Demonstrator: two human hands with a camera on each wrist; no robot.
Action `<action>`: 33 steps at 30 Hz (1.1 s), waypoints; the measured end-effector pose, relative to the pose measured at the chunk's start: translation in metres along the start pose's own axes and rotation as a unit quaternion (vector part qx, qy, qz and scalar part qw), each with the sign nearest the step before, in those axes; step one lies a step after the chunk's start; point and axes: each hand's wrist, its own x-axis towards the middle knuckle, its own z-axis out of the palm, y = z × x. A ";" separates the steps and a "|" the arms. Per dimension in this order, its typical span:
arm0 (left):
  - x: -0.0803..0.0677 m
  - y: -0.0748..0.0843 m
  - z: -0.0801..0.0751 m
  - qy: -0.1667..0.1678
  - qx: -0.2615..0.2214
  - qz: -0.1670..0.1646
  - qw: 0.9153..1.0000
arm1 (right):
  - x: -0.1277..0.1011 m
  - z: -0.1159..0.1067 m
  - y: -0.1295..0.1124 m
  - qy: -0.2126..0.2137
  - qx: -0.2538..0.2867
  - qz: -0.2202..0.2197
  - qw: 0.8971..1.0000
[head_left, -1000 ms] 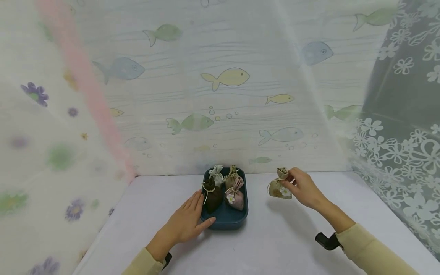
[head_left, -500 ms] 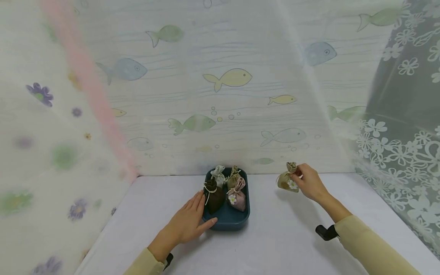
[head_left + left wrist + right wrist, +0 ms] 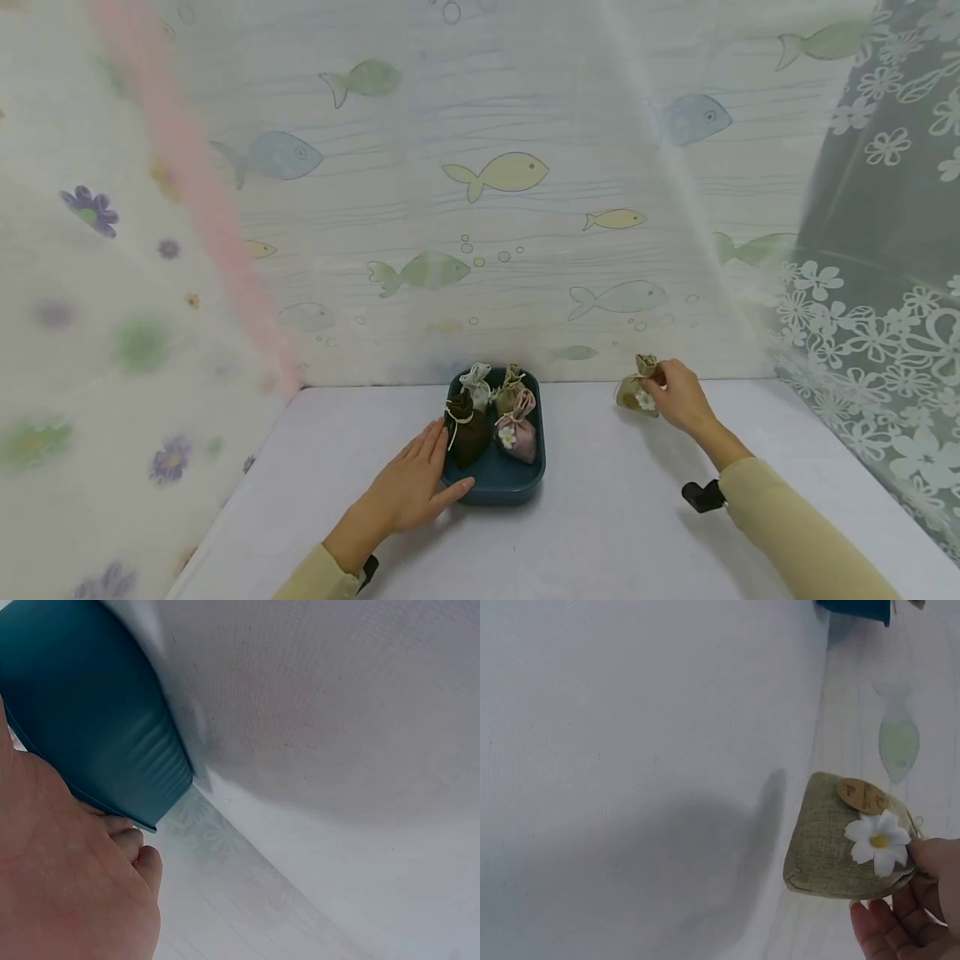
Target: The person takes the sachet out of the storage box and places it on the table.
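A green cloth sachet [image 3: 636, 395] with a white flower and an oval brown tag hangs from my right hand [image 3: 681, 398], pinched at its tied neck. In the right wrist view the sachet [image 3: 840, 844] is held off the white surface, its shadow falling beside it. My left hand [image 3: 405, 487] rests against the left side of a blue tray [image 3: 498, 490], fingers straight along the rim and thumb over the front corner. Inside the tray lie a dark brown sachet [image 3: 470, 437], a pink one [image 3: 519, 437], a pale grey one [image 3: 476, 385] and an olive one [image 3: 510, 392].
A white cloth covers the table [image 3: 585, 533]. Behind it hangs a curtain [image 3: 495, 275] printed with fish, close to the tray's back. A flowered curtain [image 3: 97, 333] stands at the left, and a lace-patterned sheer [image 3: 885, 358] at the right.
My right hand has carried the green sachet to the right and slightly back, away from the tray. The left hand keeps its place on the tray.
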 end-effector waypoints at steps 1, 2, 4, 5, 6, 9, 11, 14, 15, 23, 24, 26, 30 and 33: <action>0.000 0.000 0.000 -0.001 0.000 0.000 1.000 | 0.000 0.001 0.002 -0.002 0.000 0.007 1.000; 0.000 0.000 0.000 -0.001 0.000 0.000 1.000 | 0.000 0.003 0.005 -0.005 -0.002 0.012 1.000; 0.000 0.001 0.000 -0.003 0.001 0.001 1.000 | 0.000 0.006 0.008 -0.010 -0.003 0.019 1.000; 0.000 0.001 0.000 -0.003 0.002 0.002 1.000 | 0.000 0.007 0.009 -0.012 -0.005 0.021 1.000; 0.000 0.001 0.000 -0.004 0.003 0.002 1.000 | -0.001 0.008 0.010 -0.014 -0.008 0.022 1.000; 0.000 0.001 0.000 -0.006 0.004 0.002 1.000 | -0.003 0.010 0.011 -0.017 -0.014 0.020 1.000; 0.001 0.001 0.000 -0.006 0.003 0.001 1.000 | -0.004 0.010 0.012 -0.017 -0.017 0.020 1.000; 0.001 0.001 0.001 -0.006 0.003 0.000 1.000 | -0.005 0.010 0.012 -0.015 -0.017 0.019 1.000; 0.001 0.001 0.001 -0.004 0.002 0.000 1.000 | -0.005 0.010 0.013 -0.013 -0.017 0.019 1.000; 0.000 0.000 0.000 0.000 0.002 0.002 1.000 | -0.007 0.007 0.016 0.001 -0.020 0.020 1.000; 0.000 0.000 0.000 0.000 0.002 0.003 1.000 | -0.008 0.007 0.015 0.004 -0.022 0.020 1.000; 0.000 0.000 0.001 0.000 0.000 0.003 1.000 | -0.011 0.005 0.016 0.009 -0.024 0.021 0.999; 0.001 0.000 0.002 0.000 0.001 0.001 1.000 | -0.016 0.002 0.017 0.016 -0.028 0.018 0.999; 0.000 0.000 0.002 0.003 0.001 -0.001 1.000 | -0.020 -0.001 0.017 0.020 -0.029 0.010 0.999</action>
